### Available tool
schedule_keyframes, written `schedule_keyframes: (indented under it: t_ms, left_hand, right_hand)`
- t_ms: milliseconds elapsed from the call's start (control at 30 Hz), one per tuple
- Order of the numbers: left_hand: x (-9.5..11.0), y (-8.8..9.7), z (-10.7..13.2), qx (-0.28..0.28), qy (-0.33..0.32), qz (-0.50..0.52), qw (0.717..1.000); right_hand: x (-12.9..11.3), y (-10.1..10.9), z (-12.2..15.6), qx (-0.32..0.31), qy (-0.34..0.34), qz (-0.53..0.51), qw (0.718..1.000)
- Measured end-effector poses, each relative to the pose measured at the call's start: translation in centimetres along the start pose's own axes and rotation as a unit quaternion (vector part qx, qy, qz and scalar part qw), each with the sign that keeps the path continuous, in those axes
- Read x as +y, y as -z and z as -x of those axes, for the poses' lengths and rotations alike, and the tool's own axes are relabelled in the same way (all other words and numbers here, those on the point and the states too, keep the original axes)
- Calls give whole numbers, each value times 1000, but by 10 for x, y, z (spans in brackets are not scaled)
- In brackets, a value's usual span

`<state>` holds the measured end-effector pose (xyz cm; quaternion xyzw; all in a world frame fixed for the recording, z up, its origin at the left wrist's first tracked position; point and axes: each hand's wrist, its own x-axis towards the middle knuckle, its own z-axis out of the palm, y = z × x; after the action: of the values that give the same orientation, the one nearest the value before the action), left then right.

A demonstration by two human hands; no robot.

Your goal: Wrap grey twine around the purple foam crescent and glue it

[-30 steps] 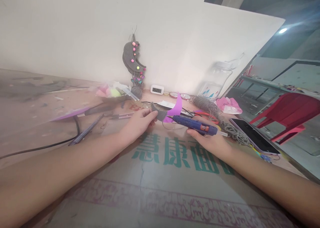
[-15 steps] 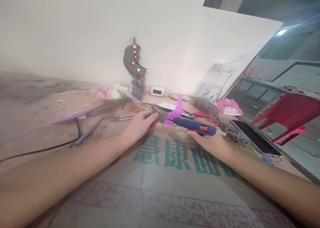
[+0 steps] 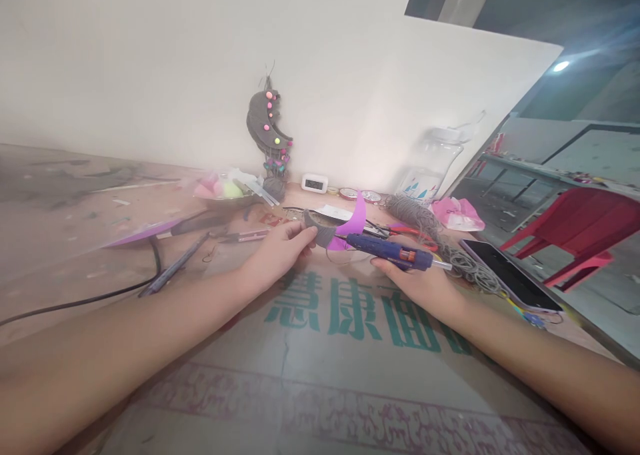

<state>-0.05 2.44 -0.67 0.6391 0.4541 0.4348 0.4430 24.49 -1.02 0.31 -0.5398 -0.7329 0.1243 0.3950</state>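
Between the thumb and fingers of my left hand is a purple crescent cutout, its left part wrapped in grey yarn. My right hand is closed round a dark blue glue gun, with a clear glue stick poking out of its back end. The gun's nozzle points left and lies at the edge of the wrapped yarn; whether it touches cannot be made out. Against the wall hangs a grey yarn-covered crescent dotted with coloured pompoms.
Behind my hands stand a small white digital clock and a clear jar. Loose grey yarn and a dark-screened phone lie to the right. A bowl of pompoms, a pen and a black cable are at the left.
Almost nothing differs. The view has shifted very slightly; both hands keep their holds on the crescent and the glue gun.
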Motion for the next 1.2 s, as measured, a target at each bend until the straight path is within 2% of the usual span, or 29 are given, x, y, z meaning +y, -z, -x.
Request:
schedule_keyframes:
  t_ms: [233,767,1200]
  left_hand:
    - [-1,0,0,1,-6,-4,1000]
    - [-5,-1,-2,-8,-2,9,1000]
    - [-6,-1,-1,-22,-9,4,1000]
  right_hand:
    - [1,1,-1,-3,6,8,1000]
    - [1,-4,-1,62,-5,-13,998]
    - [8,-6,-3,53,-11,-24,998]
